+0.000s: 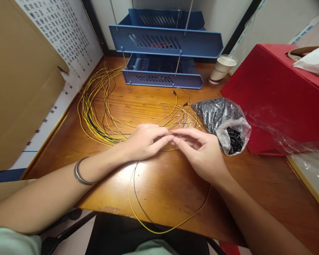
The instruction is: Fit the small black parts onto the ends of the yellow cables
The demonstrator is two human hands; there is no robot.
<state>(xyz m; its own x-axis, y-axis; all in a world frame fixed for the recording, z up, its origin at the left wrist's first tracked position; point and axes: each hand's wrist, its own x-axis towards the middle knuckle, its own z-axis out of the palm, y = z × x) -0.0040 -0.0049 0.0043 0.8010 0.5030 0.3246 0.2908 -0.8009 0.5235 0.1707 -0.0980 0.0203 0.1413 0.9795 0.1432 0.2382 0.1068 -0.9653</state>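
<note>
My left hand [146,141] and my right hand [199,150] meet fingertip to fingertip over the middle of the wooden desk [164,184]. Between them they pinch the end of a thin yellow wire [159,231] that loops down over the desk's front edge; a dark wire runs beside it. What sits at the pinched tip is too small to tell. A bundle of yellow wires [95,106] lies coiled to the left, its ends fanning toward my hands. A clear plastic bag of small black parts [228,124] lies just right of my right hand.
A blue stacked paper tray [164,46] stands at the back, with a paper cup [222,69] beside it. A red box [276,95] fills the right side, clear plastic film draped over it. Cardboard [18,78] and a printed sheet [66,39] lean at the left.
</note>
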